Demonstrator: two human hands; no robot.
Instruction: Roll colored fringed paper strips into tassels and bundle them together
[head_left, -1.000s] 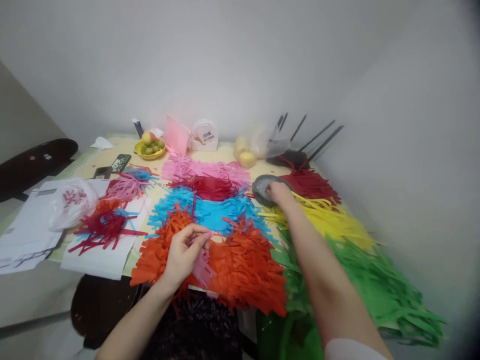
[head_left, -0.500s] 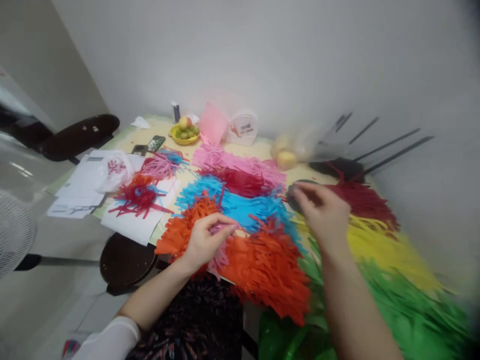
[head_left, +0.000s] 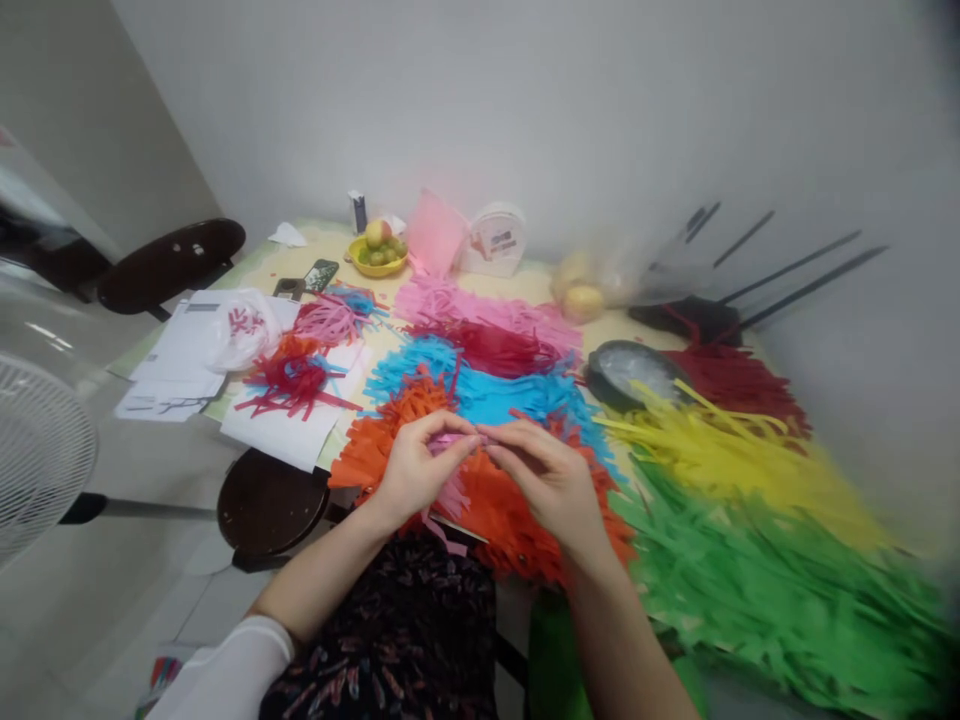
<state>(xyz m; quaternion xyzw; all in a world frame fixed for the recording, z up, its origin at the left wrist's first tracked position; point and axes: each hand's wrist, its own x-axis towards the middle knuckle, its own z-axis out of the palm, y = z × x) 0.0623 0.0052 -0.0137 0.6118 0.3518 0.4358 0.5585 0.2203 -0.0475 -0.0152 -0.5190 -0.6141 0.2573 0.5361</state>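
My left hand [head_left: 420,468] pinches a bunch of pink fringed strips [head_left: 453,496], whose ends dangle below the fingers at the table's front edge. Fingertip to fingertip with it, my right hand [head_left: 553,482] is closed in a pinch at the top of the pink bunch; whatever lies between its fingers is too small to make out. Under and around both hands spreads orange fringe [head_left: 487,505]. Just beyond lies blue fringe [head_left: 502,398], then dark red fringe [head_left: 502,346] and pink fringe [head_left: 495,308]. A dark round bowl [head_left: 600,388] with something translucent inside stands right of the blue fringe.
Yellow fringe [head_left: 765,470] and green fringe [head_left: 757,600] cover the right side. Small mixed tassels [head_left: 289,378] lie on white papers at left, near a plastic bag [head_left: 241,332]. A yellow fruit bowl [head_left: 379,268] stands at the back. A stool [head_left: 271,505] and fan [head_left: 41,455] are left.
My right hand has come from over the dark bowl leftward to meet my left hand, uncovering the bowl. My left hand keeps its pinch on the pink strips. The view has shifted slightly.
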